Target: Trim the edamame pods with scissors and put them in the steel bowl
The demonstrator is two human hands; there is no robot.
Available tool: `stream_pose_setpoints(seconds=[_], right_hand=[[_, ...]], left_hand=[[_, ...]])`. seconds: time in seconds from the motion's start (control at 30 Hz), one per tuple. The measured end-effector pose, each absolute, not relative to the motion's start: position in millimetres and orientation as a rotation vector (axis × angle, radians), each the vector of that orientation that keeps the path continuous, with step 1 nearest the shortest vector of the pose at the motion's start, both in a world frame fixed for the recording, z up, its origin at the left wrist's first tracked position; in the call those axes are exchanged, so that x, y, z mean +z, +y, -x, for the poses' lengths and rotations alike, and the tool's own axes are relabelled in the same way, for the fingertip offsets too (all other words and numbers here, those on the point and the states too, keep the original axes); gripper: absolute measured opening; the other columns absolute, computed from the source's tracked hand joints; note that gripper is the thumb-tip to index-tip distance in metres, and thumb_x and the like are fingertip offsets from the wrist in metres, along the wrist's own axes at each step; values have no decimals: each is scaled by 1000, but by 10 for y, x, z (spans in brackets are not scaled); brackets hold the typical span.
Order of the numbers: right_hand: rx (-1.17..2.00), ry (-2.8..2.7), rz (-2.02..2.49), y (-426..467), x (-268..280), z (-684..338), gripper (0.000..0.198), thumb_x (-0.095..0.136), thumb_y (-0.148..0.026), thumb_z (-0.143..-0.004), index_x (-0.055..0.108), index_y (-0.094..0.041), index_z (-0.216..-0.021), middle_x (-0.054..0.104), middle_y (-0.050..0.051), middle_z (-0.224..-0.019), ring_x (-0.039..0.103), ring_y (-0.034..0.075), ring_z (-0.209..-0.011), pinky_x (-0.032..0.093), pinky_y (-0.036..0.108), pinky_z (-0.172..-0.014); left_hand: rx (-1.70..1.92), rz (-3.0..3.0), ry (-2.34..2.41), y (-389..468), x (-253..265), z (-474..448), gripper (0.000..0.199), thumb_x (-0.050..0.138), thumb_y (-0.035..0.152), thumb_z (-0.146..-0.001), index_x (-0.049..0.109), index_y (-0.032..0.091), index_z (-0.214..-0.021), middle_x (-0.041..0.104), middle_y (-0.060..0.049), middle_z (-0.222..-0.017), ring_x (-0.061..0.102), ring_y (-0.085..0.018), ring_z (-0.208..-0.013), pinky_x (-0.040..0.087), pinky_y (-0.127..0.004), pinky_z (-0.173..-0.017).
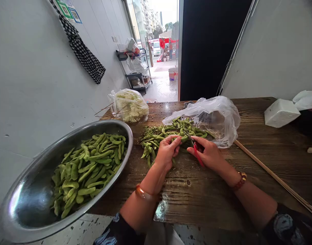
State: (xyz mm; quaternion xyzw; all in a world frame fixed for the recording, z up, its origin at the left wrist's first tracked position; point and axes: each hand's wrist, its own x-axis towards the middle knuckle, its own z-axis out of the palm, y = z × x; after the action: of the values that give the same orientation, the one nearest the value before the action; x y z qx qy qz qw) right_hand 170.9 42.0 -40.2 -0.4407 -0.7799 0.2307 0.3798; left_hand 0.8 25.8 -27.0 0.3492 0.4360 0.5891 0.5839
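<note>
My left hand [168,149] pinches a green soybean pod [184,139] over the table. Close beside it, my right hand [208,153] is closed around red-handled scissors [198,156], whose blades point up and left near the pod. Just beyond both hands lies a heap of edamame pods [156,136], with small bits of stem scattered at its left. To my left stands a large steel basin [31,194], tilted in view, with a big pile of pods [92,166] in it.
A clear plastic bag [222,115] lies behind the heap. Bundled thin sticks [270,170] stretch across the wooden table [209,197] on the right. A bag of cauliflower [132,105] sits at the far left, and a white foam block [280,113] at the far right.
</note>
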Motion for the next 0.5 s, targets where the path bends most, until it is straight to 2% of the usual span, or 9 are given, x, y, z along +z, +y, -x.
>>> stream_pose_setpoints(seconds=[0.13,0.3,0.5], right_hand=[[563,-2011,1129,416,-408,-1708,47,62,-49,-82,67,-12,-111,67,5,-74,57,17,-62,47,29,-61],[561,-2087,1116,404,-408,-1701,42,65,-43,-80,68,-16,-111,72,7,-88,63,19,-72,49,29,-66],[586,-2148,1121,378,-362,-1700,40,67,-42,-80,69,-16,-112,73,8,-90,64,19,-71,48,28,-64]], left_hand=[[1384,-850,1040,258,-259,-12,34,74,40,-66,57,14,-79,50,5,-62,35,-2,-42,17,-16,-36],[1411,-994,1150,269,-277,-6,28,60,43,-79,50,17,-77,41,8,-52,32,-4,-42,19,-16,-40],[1425,-1174,1337,309,-332,34,29,53,44,-85,48,18,-73,44,6,-49,38,-7,-45,27,-17,-45]])
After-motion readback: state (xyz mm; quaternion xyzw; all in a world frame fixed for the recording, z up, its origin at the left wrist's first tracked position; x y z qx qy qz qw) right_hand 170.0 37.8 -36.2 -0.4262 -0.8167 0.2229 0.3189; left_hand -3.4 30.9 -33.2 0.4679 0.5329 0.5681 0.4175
